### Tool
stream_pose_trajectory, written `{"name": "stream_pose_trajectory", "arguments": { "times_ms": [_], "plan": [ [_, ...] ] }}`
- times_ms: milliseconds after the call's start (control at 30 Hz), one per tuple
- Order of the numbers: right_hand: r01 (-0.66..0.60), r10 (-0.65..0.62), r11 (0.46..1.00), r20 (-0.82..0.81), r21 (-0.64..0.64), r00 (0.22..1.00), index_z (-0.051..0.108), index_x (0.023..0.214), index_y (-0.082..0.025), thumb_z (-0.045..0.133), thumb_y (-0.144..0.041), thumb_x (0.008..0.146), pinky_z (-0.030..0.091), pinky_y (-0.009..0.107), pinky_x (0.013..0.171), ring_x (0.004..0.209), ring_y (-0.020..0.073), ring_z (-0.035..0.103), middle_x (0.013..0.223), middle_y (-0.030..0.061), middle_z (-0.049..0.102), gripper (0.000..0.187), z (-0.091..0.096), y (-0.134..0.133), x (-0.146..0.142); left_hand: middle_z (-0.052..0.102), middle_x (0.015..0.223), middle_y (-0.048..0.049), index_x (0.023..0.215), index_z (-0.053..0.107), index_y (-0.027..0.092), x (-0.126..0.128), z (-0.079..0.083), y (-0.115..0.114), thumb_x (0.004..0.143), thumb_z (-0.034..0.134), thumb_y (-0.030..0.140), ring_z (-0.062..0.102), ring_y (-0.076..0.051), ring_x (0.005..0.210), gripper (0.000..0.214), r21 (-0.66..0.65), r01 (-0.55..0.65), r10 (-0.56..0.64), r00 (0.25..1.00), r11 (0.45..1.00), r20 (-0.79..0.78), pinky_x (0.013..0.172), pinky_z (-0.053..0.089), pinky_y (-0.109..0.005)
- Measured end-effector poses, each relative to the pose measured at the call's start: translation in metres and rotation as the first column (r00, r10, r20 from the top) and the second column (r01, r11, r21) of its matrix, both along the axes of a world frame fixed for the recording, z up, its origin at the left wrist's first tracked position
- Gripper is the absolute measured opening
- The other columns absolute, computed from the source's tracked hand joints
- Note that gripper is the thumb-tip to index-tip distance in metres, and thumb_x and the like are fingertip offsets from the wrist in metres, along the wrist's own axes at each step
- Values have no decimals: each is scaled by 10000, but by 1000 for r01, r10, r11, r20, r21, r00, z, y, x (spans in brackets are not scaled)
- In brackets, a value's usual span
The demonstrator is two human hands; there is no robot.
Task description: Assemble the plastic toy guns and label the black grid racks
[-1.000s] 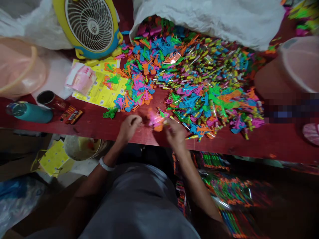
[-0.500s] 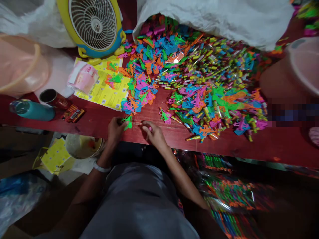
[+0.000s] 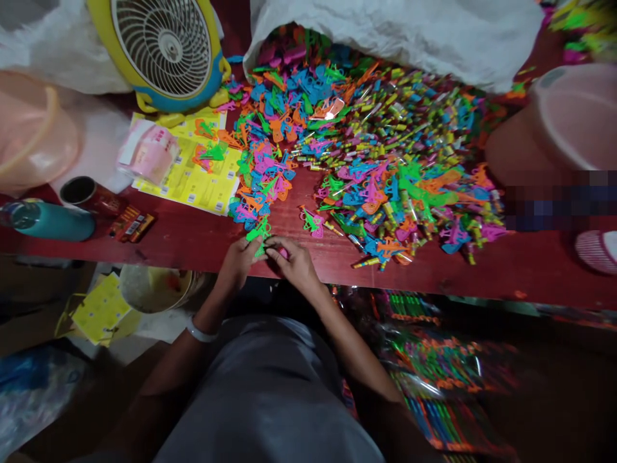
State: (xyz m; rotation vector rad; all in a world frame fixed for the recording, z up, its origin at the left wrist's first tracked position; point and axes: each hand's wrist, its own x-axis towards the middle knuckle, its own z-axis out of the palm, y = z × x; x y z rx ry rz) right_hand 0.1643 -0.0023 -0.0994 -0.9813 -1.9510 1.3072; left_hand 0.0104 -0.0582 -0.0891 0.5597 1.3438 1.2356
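My left hand (image 3: 237,262) is closed on a small green plastic toy piece (image 3: 261,230) with a lattice-like part, just above the table's front edge. Close against it, my right hand (image 3: 297,265) has its fingers curled, with a bit of something pink (image 3: 284,252) showing between them; its kind is hidden. The fingertips of both hands meet at the lower end of the green piece. Beyond my left hand lies a strip of pink, blue and orange plastic pieces (image 3: 265,170). A green and pink piece (image 3: 312,221) rests alone on the table to the right.
A big heap of yellow-banded tubes and coloured pieces (image 3: 385,167) spreads from a white sack (image 3: 405,38) over the red table (image 3: 193,241). At left stand a fan (image 3: 166,51), a teal bottle (image 3: 58,220) and a dark cup (image 3: 87,193). A pink tub (image 3: 515,132) stands right.
My left hand has moved right and brought the green piece up to my right hand. The hands, apart before, now meet. The whole view has shifted slightly.
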Motion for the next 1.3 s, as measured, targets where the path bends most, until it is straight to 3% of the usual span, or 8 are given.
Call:
{"name": "stream_pose_trajectory", "arguments": {
  "times_ms": [133, 300, 467, 567, 767, 967, 1067, 1300],
  "plan": [
    [121, -127, 979, -31, -162, 991, 670, 959, -223, 629, -459, 910, 533, 325, 800, 822, 182, 653, 916, 32, 721, 244, 2, 4, 3, 776, 1031, -78, 1029, 771, 167, 6, -3, 2, 795, 764, 535, 703, -256, 1033, 437, 28, -88, 84, 991, 996, 101, 992, 541, -428],
    [70, -96, 959, -83, -276, 992, 646, 865, -211, 652, -503, 871, 501, 289, 726, 750, 159, 598, 806, 0, 669, 292, -3, -1, -3, 779, 1016, -83, 1040, 764, 168, 17, -4, 3, 783, 786, 510, 699, -252, 1056, 428, 40, -103, 96, 985, 994, 144, 997, 519, -395],
    [250, -262, 963, 138, 101, 955, 601, 801, -223, 580, -352, 912, 464, 282, 673, 727, 176, 574, 767, 23, 629, 172, -5, -5, 0, 746, 1065, -61, 1130, 705, 180, 19, -6, 0, 815, 783, 487, 676, -205, 1044, 447, 100, -26, 26, 1000, 995, 3, 983, 508, -340],
    [96, -151, 964, 213, 247, 965, 645, 881, -226, 568, -288, 925, 494, 304, 728, 822, 207, 624, 877, 71, 684, 108, 0, -8, 4, 747, 1033, -52, 1104, 709, 181, 18, -4, 0, 810, 786, 488, 673, -189, 1004, 432, 94, -73, 75, 997, 993, -21, 942, 512, -312],
    [78, -83, 995, 67, 66, 994, 696, 1062, -221, 550, -393, 981, 536, 351, 868, 934, 208, 665, 1038, 73, 738, 239, 8, 3, 13, 722, 822, -17, 901, 736, 166, 14, 8, 6, 699, 840, 458, 654, -161, 778, 370, -15, -288, 289, 956, 957, 60, 738, 500, -279],
    [-28, 33, 993, 42, -114, 999, 697, 1250, -227, 571, -507, 980, 524, 329, 789, 720, 170, 646, 922, 31, 737, 408, 6, 18, 17, 701, 760, 0, 836, 749, 165, 17, 17, 4, 690, 839, 425, 614, -146, 728, 312, -6, -171, 171, 985, 985, 18, 726, 482, -269],
    [-49, 54, 994, 49, -94, 997, 711, 1161, -216, 594, -472, 960, 515, 335, 854, 882, 201, 666, 986, 51, 734, 345, 6, 17, 18, 712, 767, -5, 835, 758, 161, 17, 14, 3, 705, 834, 420, 624, -150, 746, 300, 2, -123, 123, 992, 992, -1, 760, 484, -271],
    [-92, 98, 975, 16, -204, 995, 714, 1112, -215, 552, -445, 975, 505, 295, 727, 693, 161, 628, 785, 5, 690, 313, 4, 16, 20, 740, 818, -19, 882, 767, 160, 15, 10, 3, 762, 797, 429, 646, -164, 751, 296, 42, -70, 71, 997, 997, -14, 766, 505, -286]
  ]
}}
